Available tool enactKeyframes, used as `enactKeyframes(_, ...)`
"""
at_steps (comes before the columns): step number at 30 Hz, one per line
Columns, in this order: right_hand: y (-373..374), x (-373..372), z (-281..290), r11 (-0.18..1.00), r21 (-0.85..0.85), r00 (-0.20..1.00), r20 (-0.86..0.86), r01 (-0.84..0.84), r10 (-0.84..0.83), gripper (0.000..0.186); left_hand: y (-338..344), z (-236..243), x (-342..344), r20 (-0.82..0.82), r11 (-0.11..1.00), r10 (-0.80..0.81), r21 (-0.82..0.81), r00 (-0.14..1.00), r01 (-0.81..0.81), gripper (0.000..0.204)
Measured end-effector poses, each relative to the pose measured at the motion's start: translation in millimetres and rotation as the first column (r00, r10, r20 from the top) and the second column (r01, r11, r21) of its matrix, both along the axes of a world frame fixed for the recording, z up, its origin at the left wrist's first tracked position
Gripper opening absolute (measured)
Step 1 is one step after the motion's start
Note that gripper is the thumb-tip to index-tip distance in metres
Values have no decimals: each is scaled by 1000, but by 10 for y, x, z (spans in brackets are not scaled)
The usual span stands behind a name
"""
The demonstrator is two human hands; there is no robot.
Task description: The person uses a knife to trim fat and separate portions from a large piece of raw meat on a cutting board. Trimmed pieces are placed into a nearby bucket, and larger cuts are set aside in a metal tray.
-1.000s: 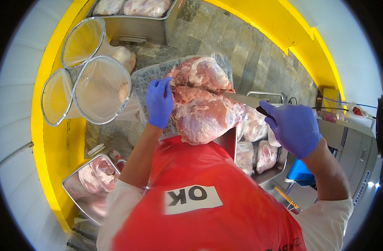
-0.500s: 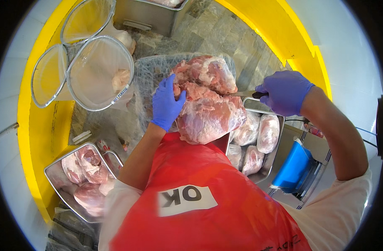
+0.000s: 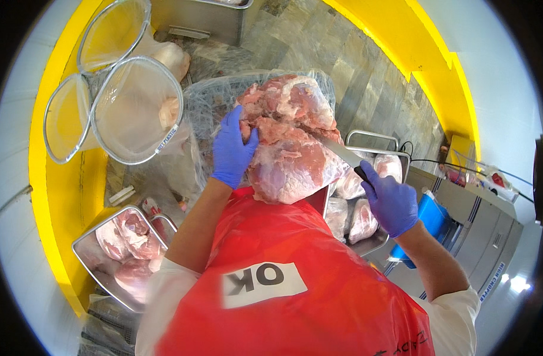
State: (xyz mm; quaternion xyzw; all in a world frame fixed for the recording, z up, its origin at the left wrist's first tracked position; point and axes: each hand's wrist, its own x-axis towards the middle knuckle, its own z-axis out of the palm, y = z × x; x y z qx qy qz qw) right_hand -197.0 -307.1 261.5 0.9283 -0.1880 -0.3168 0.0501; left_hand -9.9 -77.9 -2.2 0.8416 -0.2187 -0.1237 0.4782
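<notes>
A large piece of raw meat (image 3: pixel 289 166) lies in front of me on a plastic-covered surface (image 3: pixel 206 98), split by a deep cut across its middle. My left hand (image 3: pixel 233 149), in a blue glove, rests against the meat's left side with thumb and fingers apart, touching its edge. In my gloved right hand (image 3: pixel 393 200) is a knife (image 3: pixel 341 153), gripped by its black handle. The blade points up and left, and its tip reaches into the right end of the cut, hidden by the meat.
Wrapped meat pieces fill a metal tub (image 3: pixel 381 240) at my right. Another metal tub (image 3: pixel 84 261) with raw meat stands at lower left. Three bag-lined metal hoops (image 3: pixel 96 113) are at upper left; a steel bin (image 3: pixel 206 21) stands beyond. Grey cabinets (image 3: pixel 473 219) are at right.
My right hand has moved down and nearer to me, turning the knife from nearly level to slanting, with more blade showing. My left hand has stayed on the meat.
</notes>
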Motion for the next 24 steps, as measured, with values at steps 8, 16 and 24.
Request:
enactKeyframes(8,-263,-1038,-891,993,117,914,401,20,-66,56,1,-50,27,-31,1000,-16,4,999,16,68)
enactKeyframes(16,-971,-312,-281,948,296,964,264,-119,38,46,-7,-32,39,-135,998,-15,56,991,22,70)
enactKeyframes(24,-1113,-644,-1232,923,338,876,482,-182,-4,49,-23,47,38,-261,999,-18,38,965,29,72)
